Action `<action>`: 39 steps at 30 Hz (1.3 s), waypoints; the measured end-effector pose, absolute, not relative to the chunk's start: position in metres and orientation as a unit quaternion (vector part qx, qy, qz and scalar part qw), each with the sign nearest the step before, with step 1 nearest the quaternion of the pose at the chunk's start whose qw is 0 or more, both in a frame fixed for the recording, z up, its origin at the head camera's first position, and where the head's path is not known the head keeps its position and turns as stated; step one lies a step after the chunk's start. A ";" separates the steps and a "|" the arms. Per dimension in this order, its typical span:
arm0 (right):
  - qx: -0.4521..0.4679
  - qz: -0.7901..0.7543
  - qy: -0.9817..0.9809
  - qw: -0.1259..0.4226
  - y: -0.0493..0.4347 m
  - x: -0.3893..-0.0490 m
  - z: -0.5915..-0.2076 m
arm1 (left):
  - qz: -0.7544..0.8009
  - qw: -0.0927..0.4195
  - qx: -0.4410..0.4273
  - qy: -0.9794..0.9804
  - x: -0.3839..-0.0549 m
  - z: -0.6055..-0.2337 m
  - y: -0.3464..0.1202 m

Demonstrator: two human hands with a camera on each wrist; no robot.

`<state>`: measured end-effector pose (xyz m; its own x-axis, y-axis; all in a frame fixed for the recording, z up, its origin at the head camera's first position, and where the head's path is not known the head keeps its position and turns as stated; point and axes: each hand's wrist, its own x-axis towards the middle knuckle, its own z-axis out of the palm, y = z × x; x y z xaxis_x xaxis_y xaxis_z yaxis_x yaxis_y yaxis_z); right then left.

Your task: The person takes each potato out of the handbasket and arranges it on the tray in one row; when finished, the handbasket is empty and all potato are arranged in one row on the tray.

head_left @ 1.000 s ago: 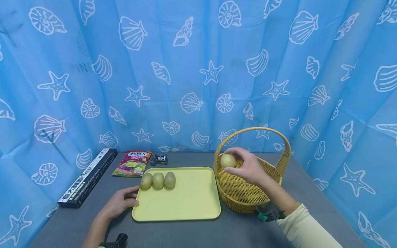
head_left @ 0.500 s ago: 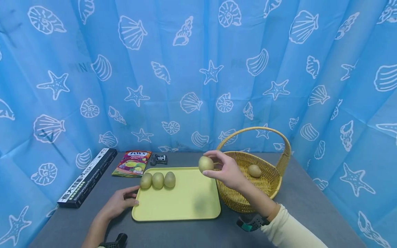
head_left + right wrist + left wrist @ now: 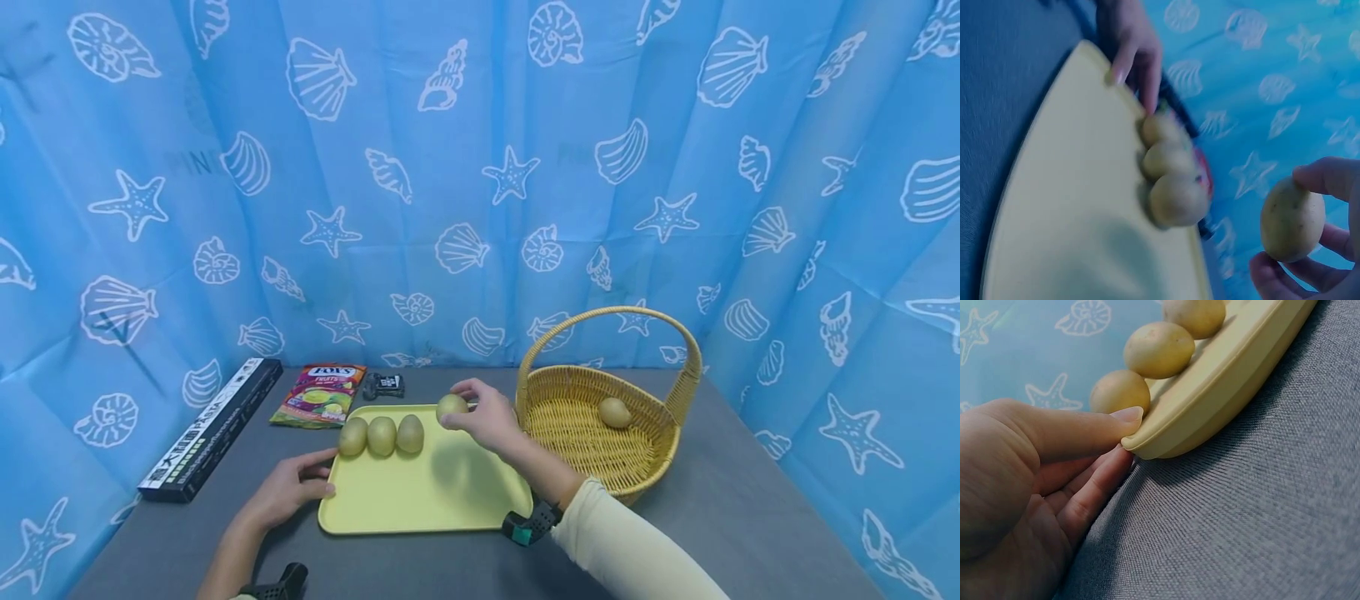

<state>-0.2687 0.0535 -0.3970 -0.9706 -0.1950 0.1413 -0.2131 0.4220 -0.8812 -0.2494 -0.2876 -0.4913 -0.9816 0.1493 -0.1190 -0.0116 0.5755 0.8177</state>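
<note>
My right hand [image 3: 487,417] pinches a potato [image 3: 1291,219] between thumb and fingers, held above the far side of the yellow tray [image 3: 420,500]. A soft shadow falls on the tray beneath it. Along the tray's back left stand three potatoes in a row: a left one [image 3: 352,437], a middle one [image 3: 382,436] and a right one [image 3: 410,434]. At the tray's left edge, my left hand [image 3: 292,492] grips the rim, thumb on top and fingers against the underside in the left wrist view. A wicker basket [image 3: 577,442] to the right contains one potato [image 3: 615,412].
Behind the tray lie a red candy bag [image 3: 322,396] and a small black item [image 3: 384,385]. A long black and white box [image 3: 213,429] rests at the left. The basket's tall handle [image 3: 611,311] arches up. A blue shell-print curtain [image 3: 480,183] backs the grey table.
My right hand has carried the potato leftward from over the basket to over the tray, lower now. The potato in the basket has come into view. My left hand has stayed put.
</note>
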 end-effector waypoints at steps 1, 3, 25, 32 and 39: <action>0.113 0.519 -0.847 0.004 0.051 -0.272 -0.402 | 0.459 0.087 0.037 0.883 -0.249 -0.491 -0.287; 0.099 0.504 -0.858 -0.004 0.046 -0.281 -0.414 | 0.457 0.087 0.038 0.884 -0.249 -0.491 -0.287; 0.181 0.413 -0.893 -0.007 0.031 -0.304 -0.466 | 0.453 0.089 0.049 0.885 -0.250 -0.486 -0.283; 0.178 0.426 -0.887 0.013 0.037 -0.290 -0.453 | 0.451 0.090 0.044 0.887 -0.249 -0.486 -0.283; 0.254 0.471 -0.845 -0.007 0.056 -0.267 -0.422 | 0.450 0.089 0.033 0.888 -0.249 -0.488 -0.286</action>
<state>-0.2668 0.0555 -0.4218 -0.8707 -0.4360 0.2275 -0.4228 0.4275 -0.7990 -0.2491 -0.2859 -0.4884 -0.9821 0.1383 -0.1281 -0.0214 0.5936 0.8045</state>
